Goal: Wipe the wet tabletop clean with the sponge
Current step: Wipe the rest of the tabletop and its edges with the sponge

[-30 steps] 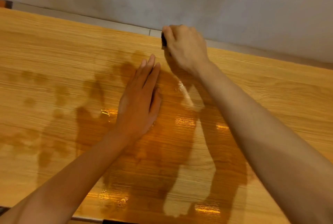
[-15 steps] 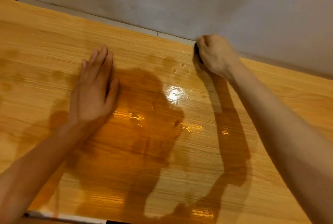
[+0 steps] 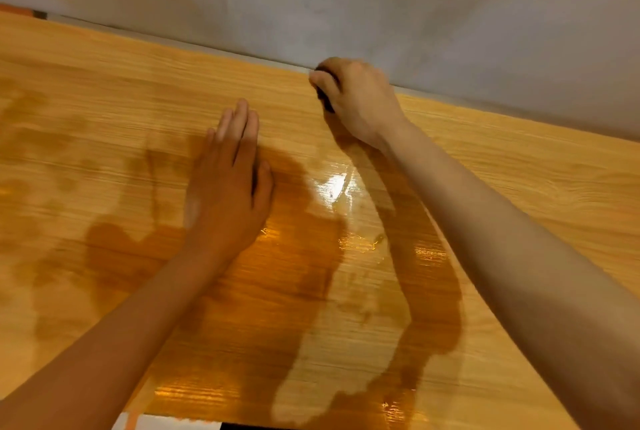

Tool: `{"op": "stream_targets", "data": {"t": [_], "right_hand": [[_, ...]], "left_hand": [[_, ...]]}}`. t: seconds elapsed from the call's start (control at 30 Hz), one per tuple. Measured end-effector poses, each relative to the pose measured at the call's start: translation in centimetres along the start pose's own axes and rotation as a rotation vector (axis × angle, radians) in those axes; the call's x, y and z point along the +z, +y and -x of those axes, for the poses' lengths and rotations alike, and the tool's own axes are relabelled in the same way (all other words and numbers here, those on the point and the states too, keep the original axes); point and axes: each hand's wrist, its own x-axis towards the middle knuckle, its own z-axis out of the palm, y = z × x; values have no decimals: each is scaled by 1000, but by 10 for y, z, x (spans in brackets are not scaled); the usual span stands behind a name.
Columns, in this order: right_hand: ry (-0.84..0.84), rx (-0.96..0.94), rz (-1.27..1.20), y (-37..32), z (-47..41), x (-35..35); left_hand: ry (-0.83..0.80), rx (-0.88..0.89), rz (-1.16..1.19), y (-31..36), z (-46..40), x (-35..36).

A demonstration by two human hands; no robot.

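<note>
The wooden tabletop (image 3: 519,180) fills the view, with a wet, shiny film (image 3: 332,187) across its middle and darker damp patches to the left. My right hand (image 3: 360,100) is at the far edge by the wall, fingers closed over a dark sponge (image 3: 325,102) of which only a sliver shows. My left hand (image 3: 232,184) lies flat on the wet wood, palm down, fingers together, holding nothing.
A grey wall (image 3: 381,4) runs right along the table's far edge. The table's near edge (image 3: 194,420) shows at the bottom, with something white and orange just below it.
Relative to the table, my left hand has slid back to the right, closer to my right hand. The right hand with the sponge stays at the far edge.
</note>
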Motion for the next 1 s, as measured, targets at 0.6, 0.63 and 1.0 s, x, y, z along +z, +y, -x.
{"op": "stream_targets", "data": {"t": [0.6, 0.63, 1.0], "right_hand": [[305, 108, -17, 55, 178, -2], [291, 73, 73, 53, 187, 0], [264, 77, 59, 55, 134, 4]], "left_hand": [[-14, 16, -20, -2, -2, 1], [-14, 15, -15, -2, -1, 1], [27, 33, -39, -3, 2, 2]]}}
